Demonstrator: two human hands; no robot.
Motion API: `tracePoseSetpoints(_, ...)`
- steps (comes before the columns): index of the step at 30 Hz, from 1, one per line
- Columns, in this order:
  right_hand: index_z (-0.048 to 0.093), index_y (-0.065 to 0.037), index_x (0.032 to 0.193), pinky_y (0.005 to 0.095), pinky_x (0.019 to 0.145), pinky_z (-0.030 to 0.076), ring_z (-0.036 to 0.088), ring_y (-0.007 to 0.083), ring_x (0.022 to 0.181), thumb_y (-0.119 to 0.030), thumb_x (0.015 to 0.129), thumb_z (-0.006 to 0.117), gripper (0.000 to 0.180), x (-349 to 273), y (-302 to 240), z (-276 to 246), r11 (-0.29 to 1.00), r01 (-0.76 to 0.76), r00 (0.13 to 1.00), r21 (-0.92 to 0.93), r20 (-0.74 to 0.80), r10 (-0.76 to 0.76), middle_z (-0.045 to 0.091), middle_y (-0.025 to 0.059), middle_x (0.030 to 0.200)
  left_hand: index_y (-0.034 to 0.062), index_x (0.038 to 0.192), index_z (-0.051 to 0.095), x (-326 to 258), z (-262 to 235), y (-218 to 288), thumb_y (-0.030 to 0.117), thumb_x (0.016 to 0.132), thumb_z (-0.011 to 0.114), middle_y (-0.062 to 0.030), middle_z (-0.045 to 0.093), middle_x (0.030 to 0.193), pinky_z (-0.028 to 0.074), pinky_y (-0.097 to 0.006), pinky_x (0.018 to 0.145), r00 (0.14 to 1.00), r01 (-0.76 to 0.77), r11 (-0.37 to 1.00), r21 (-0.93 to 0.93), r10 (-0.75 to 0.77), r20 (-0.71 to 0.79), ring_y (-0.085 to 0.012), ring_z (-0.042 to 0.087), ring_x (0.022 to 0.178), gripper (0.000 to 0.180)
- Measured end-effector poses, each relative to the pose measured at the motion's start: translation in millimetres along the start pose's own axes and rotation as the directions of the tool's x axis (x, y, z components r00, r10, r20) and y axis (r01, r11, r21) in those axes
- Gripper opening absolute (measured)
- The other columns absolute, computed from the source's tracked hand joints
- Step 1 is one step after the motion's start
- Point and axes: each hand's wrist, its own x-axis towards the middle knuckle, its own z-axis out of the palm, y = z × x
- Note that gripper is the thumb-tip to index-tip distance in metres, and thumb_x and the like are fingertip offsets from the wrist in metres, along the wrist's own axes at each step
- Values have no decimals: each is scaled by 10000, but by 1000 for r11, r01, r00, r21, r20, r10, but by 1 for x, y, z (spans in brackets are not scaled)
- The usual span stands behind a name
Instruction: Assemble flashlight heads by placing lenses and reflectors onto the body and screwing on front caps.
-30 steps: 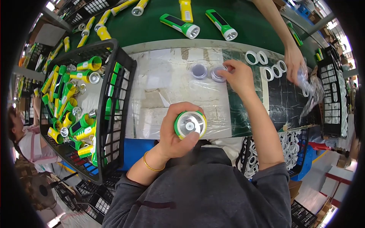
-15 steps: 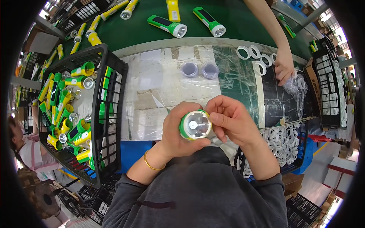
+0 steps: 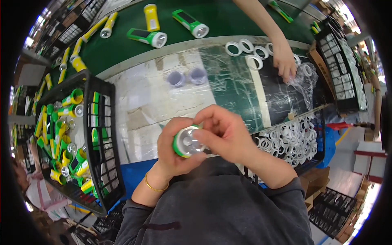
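Note:
My left hand [image 3: 168,149] is wrapped round a green flashlight [image 3: 178,146], its clear lens [image 3: 189,141] facing up. With curled fingers, my right hand [image 3: 224,132] grips the lens end from the other side, the thumb lying across the lens. Most of the flashlight's body is hidden under my hands. Beyond them on the worktable [image 3: 141,96] stand two clear plastic cups [image 3: 176,79]. Several white rings [image 3: 255,62] lie farther right, beside a co-worker's hand [image 3: 284,61] that touches a clear plastic bag [image 3: 304,83].
At the left, a black crate [image 3: 92,141] holds green and yellow flashlight parts. A bin of white rings [image 3: 290,141] sits at the right, below the table edge. Finished-looking flashlights [image 3: 190,22] lie on the green belt [image 3: 126,51]. Another black crate [image 3: 339,67] stands far right.
My right thumb has moved from the lens rim to across the lens. The view has shifted, so the table things appear farther left. The co-worker's hand stays by the plastic bag.

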Motion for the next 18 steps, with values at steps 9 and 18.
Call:
tracePoseSetpoints(9,637,-5,1034,371,754,494,613,285,882,-219,756,722,361,83,37,-161,132,-215,582,-968,-235,-779,628,163,989,27,1081,435,11,2,15,330,768,570,-167,575,850,463,-294,668,948,281,944,-174,-301,-100,-189,562,732,456)
tracePoseSetpoints(18,493,-56,1272,340,881,454,567,277,1010,-98,674,716,639,65,38,-176,387,-64,762,-920,-295,-576,556,143,1097,19,1134,406,7,-8,9,473,784,657,-175,576,918,465,-295,697,954,280,927,-251,-299,-39,-194,570,790,626)
